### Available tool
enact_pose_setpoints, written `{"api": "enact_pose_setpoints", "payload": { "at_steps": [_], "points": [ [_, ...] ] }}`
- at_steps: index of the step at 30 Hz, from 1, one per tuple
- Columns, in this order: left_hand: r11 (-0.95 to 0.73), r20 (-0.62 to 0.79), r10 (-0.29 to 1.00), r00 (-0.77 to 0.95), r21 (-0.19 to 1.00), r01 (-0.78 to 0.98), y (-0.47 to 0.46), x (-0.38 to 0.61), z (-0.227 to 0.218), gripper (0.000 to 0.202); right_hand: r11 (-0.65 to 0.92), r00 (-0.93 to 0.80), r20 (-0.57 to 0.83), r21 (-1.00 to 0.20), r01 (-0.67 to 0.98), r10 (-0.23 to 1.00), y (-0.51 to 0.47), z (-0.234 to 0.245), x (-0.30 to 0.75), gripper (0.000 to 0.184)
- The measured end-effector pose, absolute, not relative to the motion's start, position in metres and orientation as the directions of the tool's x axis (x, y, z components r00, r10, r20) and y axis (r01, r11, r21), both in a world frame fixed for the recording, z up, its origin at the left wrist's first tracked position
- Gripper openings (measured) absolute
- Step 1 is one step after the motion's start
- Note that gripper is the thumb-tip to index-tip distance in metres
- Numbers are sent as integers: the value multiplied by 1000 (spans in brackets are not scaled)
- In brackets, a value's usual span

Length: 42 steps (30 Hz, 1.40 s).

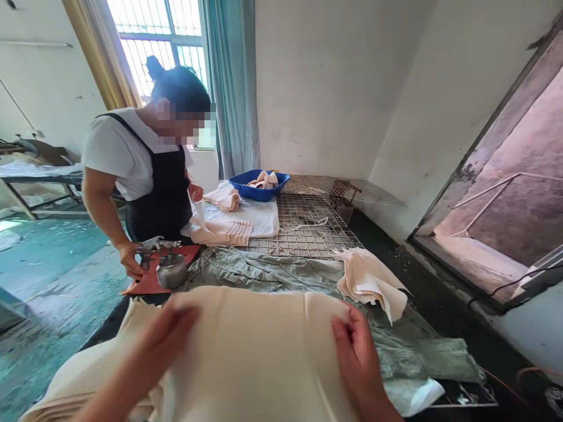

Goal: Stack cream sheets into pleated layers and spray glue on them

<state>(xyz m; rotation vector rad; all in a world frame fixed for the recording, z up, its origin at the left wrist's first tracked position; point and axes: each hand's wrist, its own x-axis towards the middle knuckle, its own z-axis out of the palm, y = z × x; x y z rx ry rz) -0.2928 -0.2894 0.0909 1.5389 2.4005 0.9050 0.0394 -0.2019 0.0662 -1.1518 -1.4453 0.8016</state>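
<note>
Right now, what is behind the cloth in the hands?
Past the top edge of the cloth a crumpled green sheet shows, with wire mesh farther back. Whatever lies directly behind the cloth is covered, so it cannot be told.

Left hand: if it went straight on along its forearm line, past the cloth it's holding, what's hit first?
Beyond the cream cloth, the left hand would probably meet the rumpled grey-green sheet; its height above that sheet is unclear.
</note>
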Motion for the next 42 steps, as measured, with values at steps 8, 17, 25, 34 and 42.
{"api": "enact_pose_setpoints", "payload": {
  "at_steps": [8,17,25,34,42],
  "points": [
    [385,-229,922,-313,447,808,-196,-168,-3,53,470,-342,324,-666,580,882,-116,-72,117,33],
    [263,-95,964,-248,477,839,-221,-176,-50,43,408,-397,183,-677,612,899,-125,-121,115,39],
    [350,-87,932,-351,458,817,-222,-173,-51,40,400,-408,166,-694,598,898,-121,-119,115,34],
    [354,-61,935,-350,260,898,-227,-169,-46,35,462,-413,218,-535,707,884,-123,-118,114,28],
    [-49,-216,975,47,-4,999,-225,-164,-39,42,452,-503,-53,-367,813,862,-136,-86,86,39]
  ]
}}
